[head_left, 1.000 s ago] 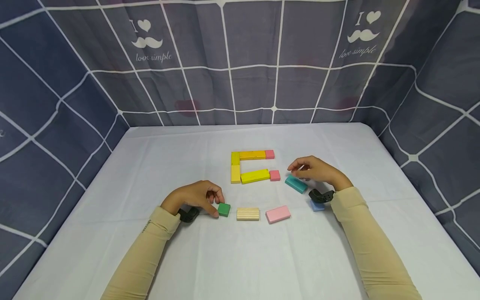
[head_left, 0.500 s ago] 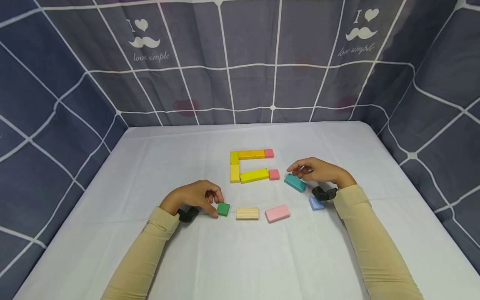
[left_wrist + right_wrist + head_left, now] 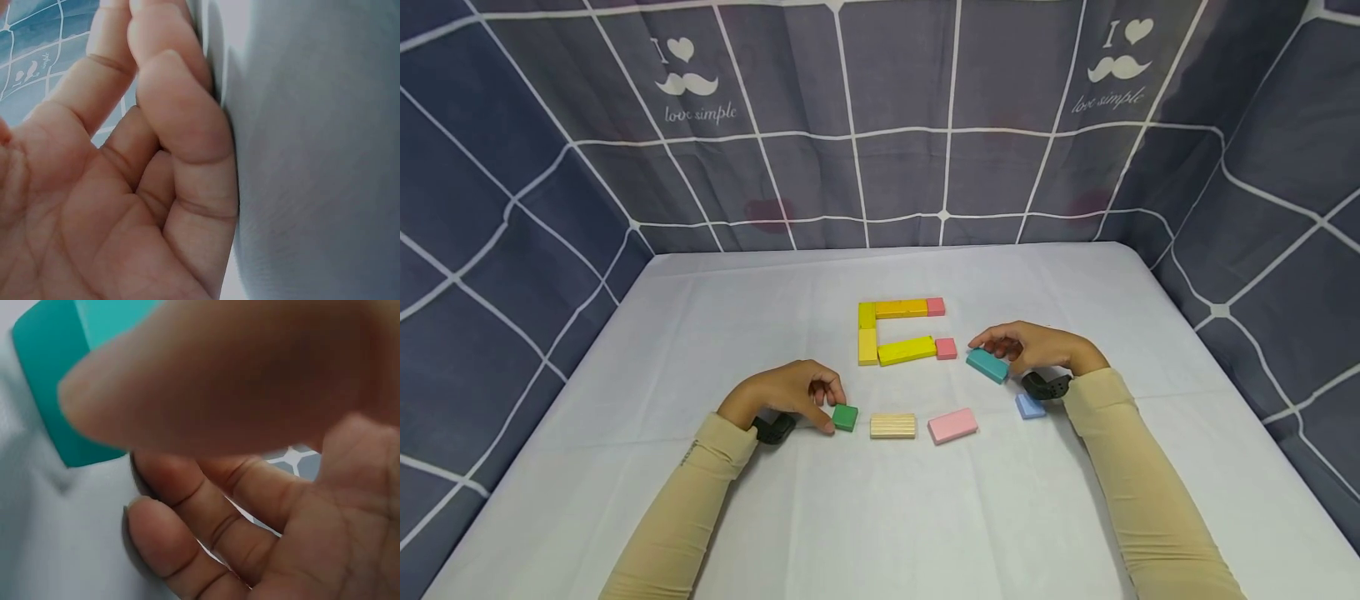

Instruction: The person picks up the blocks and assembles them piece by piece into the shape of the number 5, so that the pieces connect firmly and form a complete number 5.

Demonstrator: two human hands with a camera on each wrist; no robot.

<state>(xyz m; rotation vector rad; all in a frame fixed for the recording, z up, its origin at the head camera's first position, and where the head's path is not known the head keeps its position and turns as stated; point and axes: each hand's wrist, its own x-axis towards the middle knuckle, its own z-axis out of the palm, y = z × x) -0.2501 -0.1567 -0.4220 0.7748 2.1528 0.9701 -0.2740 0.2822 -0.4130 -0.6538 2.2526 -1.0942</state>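
Observation:
My left hand [image 3: 792,392] rests on the white cloth with loosely curled fingers, thumb tip and fingertips right at the left side of a small green block [image 3: 846,417]. The left wrist view shows its palm and bent fingers [image 3: 194,119] against the cloth, no block visible. My right hand [image 3: 1037,345] is bent round a teal block [image 3: 987,365], its thumb at the near end and its fingers along the far side. In the right wrist view the blurred thumb [image 3: 206,394] lies across the teal block's end face, hiding part of it.
Behind, several yellow blocks [image 3: 868,346] and two small pink-red blocks [image 3: 946,348] form an open-sided shape. A ridged beige block [image 3: 892,426] and a pink block [image 3: 952,426] lie between the hands. A blue block [image 3: 1030,407] lies below the right wrist. Gray checked curtains surround the table.
My right hand has come down and closer round the teal block, its thumb now at the block's near end. The left hand and the blocks have not visibly moved.

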